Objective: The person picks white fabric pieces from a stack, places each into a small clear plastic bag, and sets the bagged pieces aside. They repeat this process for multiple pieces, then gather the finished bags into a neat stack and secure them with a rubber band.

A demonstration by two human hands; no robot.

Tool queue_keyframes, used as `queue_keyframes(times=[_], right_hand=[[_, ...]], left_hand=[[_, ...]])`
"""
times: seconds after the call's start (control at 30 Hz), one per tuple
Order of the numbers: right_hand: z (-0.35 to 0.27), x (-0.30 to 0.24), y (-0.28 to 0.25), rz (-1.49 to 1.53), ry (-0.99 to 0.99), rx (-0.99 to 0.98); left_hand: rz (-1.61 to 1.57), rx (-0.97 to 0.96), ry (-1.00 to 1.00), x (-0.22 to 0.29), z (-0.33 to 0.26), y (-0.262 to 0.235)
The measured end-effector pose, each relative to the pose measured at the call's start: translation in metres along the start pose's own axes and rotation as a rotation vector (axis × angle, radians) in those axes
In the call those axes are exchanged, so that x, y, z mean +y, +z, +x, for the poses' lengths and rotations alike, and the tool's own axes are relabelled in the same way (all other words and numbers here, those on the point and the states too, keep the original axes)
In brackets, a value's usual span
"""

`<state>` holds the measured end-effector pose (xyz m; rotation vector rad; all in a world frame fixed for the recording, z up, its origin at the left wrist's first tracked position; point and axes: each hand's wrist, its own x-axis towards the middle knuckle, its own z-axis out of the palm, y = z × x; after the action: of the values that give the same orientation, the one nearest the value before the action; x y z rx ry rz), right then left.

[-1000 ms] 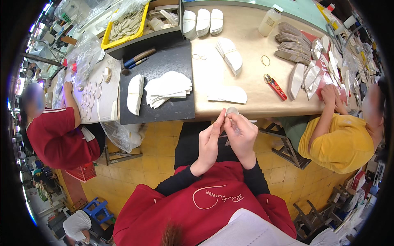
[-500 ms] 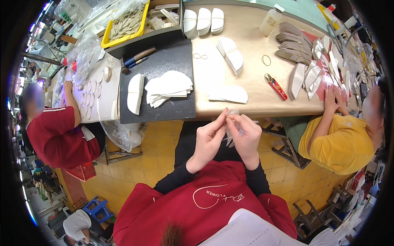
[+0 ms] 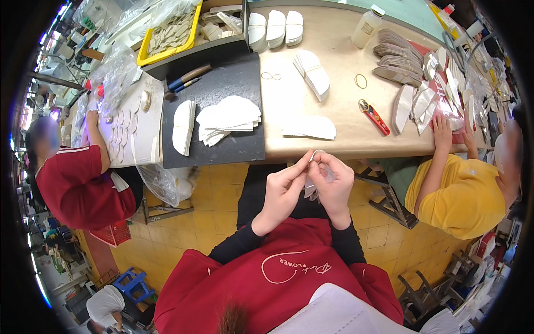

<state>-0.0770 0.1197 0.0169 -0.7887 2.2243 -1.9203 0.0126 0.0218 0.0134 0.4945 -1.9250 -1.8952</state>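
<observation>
Just off the table's front edge, my left hand (image 3: 282,193) and my right hand (image 3: 335,186) meet at the fingertips. Both pinch a small, pale, curved piece (image 3: 316,152), bent between the fingers. More pale pieces (image 3: 310,191) hang below, between the palms; how they are held is partly hidden. Right in front of my hands lies a small stack of white half-oval pieces (image 3: 309,128). Farther back is a banded bundle of white pieces (image 3: 312,75). To the left, a fanned pile (image 3: 229,119) and another banded bundle (image 3: 183,128) rest on a black board (image 3: 236,149).
A red cutter (image 3: 375,118), a rubber band (image 3: 361,82) and a bottle (image 3: 367,26) are on the table. Grey stacks (image 3: 397,58) lie at right. Co-workers in yellow (image 3: 459,189) and red (image 3: 89,186) sit either side. A yellow tray (image 3: 169,33) stands far left.
My fingers have shifted slightly on the pale piece, which now looks more edge-on. The hanging pieces have swung a little. At right, the co-worker's hands have moved apart.
</observation>
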Motion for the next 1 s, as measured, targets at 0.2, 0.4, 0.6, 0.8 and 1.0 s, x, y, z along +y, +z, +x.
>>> queue_keyframes(times=[0.2,0.4,0.6,0.8,1.0], right_hand=[[-0.004,0.002,-0.006,0.131,0.147,-0.098],[-0.011,0.015,-0.001,0.654,0.353,-0.033],[-0.013,0.014,0.002,0.596,0.304,-0.069],[-0.007,0.018,-0.006,0.092,0.172,0.105],[0.015,0.051,-0.063,-0.002,0.086,0.614]], left_hand=[[-0.206,0.035,-0.108,-0.002,0.005,-0.003],[-0.162,0.149,-0.214,0.000,0.009,0.000],[-0.295,0.180,-0.124,-0.001,0.010,0.014],[-0.183,0.365,0.004,-0.001,0.016,0.003],[-0.173,0.789,0.107,-0.027,0.055,-0.066]])
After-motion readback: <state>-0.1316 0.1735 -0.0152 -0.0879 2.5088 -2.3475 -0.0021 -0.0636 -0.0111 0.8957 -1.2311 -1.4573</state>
